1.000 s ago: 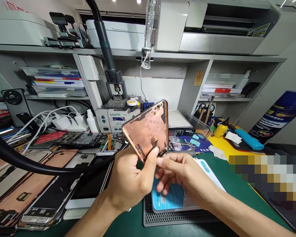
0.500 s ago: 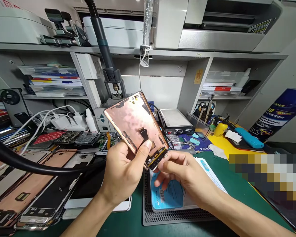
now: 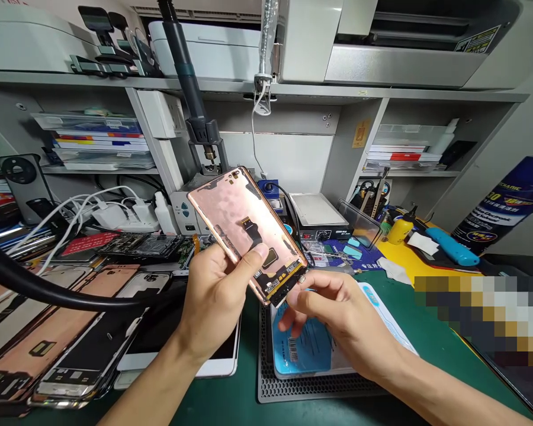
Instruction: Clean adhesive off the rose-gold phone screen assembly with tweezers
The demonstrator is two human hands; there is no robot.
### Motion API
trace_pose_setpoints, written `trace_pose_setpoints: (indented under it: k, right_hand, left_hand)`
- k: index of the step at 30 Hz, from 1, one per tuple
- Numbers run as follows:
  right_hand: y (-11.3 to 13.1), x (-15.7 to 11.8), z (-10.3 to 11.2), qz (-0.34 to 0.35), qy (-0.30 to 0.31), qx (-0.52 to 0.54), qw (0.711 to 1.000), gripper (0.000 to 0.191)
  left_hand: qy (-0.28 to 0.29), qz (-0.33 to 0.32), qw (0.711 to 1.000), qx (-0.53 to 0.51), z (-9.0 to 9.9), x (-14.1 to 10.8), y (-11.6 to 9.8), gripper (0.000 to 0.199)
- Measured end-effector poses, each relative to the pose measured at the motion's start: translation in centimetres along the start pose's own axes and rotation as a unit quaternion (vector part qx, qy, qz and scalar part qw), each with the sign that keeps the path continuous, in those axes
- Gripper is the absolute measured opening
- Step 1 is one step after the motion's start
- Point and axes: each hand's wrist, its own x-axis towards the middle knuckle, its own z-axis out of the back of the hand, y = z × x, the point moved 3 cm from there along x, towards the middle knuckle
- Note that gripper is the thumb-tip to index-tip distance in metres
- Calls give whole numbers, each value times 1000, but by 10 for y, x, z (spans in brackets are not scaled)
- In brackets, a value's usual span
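Observation:
A copper-coloured phone screen panel [image 3: 231, 207] is held tilted in mid-air, its inner side showing a black flex cable and a dark lower edge. My left hand [image 3: 217, 302] grips its lower left side, thumb lying on the inner face. At the panel's lower right corner, my right hand [image 3: 328, 313] pinches with thumb and forefinger; whatever lies between the fingertips is too small to make out. Below the hands, a blue and white packet [image 3: 304, 349] rests on a grey perforated mat [image 3: 320, 390].
Several phone panels [image 3: 71, 307] lie at the left, crossed by a thick black hose [image 3: 93, 300]. Behind stand a flat-topped device [image 3: 317, 210] and a hot-air tool [image 3: 189, 83]. A yellow bottle [image 3: 400, 229] and a blue spray can [image 3: 501, 204] are at the right.
The panel has turned slightly in my left hand, so its inner face shows more evenly. My right hand stays at its lower corner. The view has shifted a little.

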Motion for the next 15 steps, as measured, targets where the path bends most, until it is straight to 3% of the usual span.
trace_pose_setpoints:
  k: [7,10,15]
  right_hand:
    - [2,1,0,4,9,-20,1000,17]
    - [3,1,1,-10,7,-38,999,20]
    - [0,4,5,-20,24,-20,999,20]
  left_hand:
    - [-1,-18,999,34,-2,-2,-3,14]
    - [-9,-84,987,136,-4,-7,-11,22]
    - [-3,-232,927,294,-13,-16,-25,30]
